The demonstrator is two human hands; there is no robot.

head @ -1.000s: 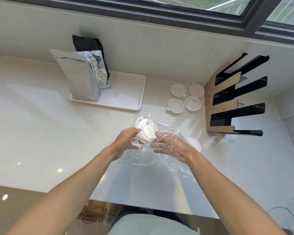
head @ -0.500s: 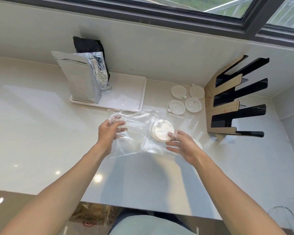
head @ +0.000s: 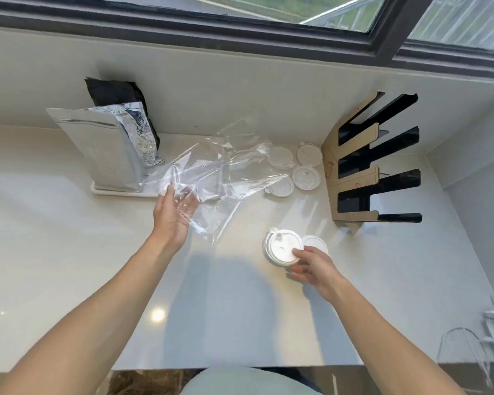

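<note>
- Two jobs: your left hand [head: 173, 216], fingers spread, touches the empty bag [head: 211, 178], likely clearing it aside.
- Your right hand [head: 311, 267] pinches the lid stack [head: 281, 246] at near right, steadying it.

clear plastic bag [head: 211, 178]: empty, crumpled, spread wide at centre-far, near-left corner touching the straight fingers of the left hand [head: 173, 216] | stack of white cup lids [head: 283, 248]: round, lying flat, right of centre and near, tab at far-left rim, near-right edge pinched by the right hand [head: 314, 269]

Bare counter [head: 234, 295] separates plastic bag [head: 211, 178] from lid stack [head: 283, 246].
</note>
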